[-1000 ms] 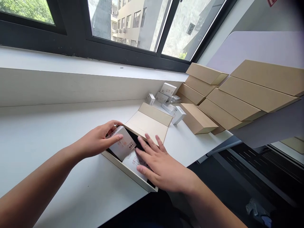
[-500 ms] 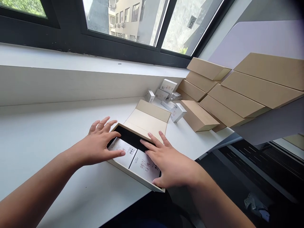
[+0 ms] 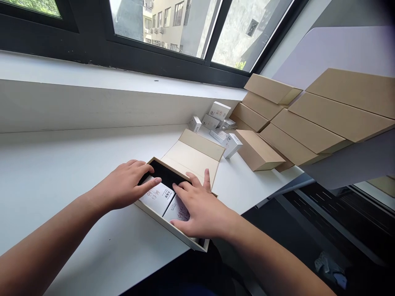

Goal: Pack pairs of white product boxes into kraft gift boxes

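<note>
An open beige gift box with a black interior lies at an angle near the table's front edge, its lid folded back. Side by side inside are two white cartons with printed lettering, the left carton and the right carton. My left hand is curled around the box's left end, its thumb reaching over the left carton. My right hand spans the right carton, thumb on the near side and fingers on the far side, covering much of it. A dark gap shows at the box's right end.
Several small white cartons stand and lie near the window wall. To their right are stacked brown boxes, with one brown box on the white table. The table's edge runs diagonally at the right.
My right hand has shifted left along with the cartons, leaving a gap at the box's right end. My left hand's fingers have curled in closer. The gift box has moved slightly left.
</note>
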Tool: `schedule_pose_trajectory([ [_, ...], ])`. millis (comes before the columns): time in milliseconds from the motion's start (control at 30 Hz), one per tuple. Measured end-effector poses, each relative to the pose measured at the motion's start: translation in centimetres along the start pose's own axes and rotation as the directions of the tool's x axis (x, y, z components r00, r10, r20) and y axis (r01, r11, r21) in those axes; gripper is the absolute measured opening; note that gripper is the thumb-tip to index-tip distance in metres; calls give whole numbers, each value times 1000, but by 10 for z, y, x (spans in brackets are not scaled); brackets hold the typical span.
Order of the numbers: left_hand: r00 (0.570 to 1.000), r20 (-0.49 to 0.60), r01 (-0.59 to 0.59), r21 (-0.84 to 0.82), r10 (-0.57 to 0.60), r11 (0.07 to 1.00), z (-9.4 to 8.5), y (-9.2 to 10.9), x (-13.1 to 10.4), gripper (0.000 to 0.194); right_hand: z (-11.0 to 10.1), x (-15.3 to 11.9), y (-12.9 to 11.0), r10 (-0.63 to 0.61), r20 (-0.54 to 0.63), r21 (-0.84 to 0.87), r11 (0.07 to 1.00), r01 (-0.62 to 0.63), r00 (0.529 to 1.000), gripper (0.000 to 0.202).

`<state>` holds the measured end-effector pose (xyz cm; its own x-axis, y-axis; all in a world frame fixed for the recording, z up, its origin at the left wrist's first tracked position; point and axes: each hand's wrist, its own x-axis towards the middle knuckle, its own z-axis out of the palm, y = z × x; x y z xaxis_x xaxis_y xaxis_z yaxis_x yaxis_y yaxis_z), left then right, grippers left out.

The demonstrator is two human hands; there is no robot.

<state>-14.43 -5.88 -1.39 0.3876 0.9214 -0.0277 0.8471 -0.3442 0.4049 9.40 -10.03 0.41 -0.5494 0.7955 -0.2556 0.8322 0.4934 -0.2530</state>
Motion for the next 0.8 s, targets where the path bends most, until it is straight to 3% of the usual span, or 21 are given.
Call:
schedule_pose_trajectory([
  [100,999,24,35,-39,-34,999,-2,1,0,58,1,7,-4,26,-13,-18,999,-27,1000,65],
  [400,998,41,43,43,-45,998,-4,3,2,47,-1,8,3,44,-46,114,993,-38,998,52],
  [633,997,23,71,69,-73,995,-2,4,2,44,-10,6,12,66,-3,317,946,-62,998,47],
  [800,996,41,82,58,-85,995,-3,6,2,41,-18,1,16,42,22,332,942,-47,999,35],
])
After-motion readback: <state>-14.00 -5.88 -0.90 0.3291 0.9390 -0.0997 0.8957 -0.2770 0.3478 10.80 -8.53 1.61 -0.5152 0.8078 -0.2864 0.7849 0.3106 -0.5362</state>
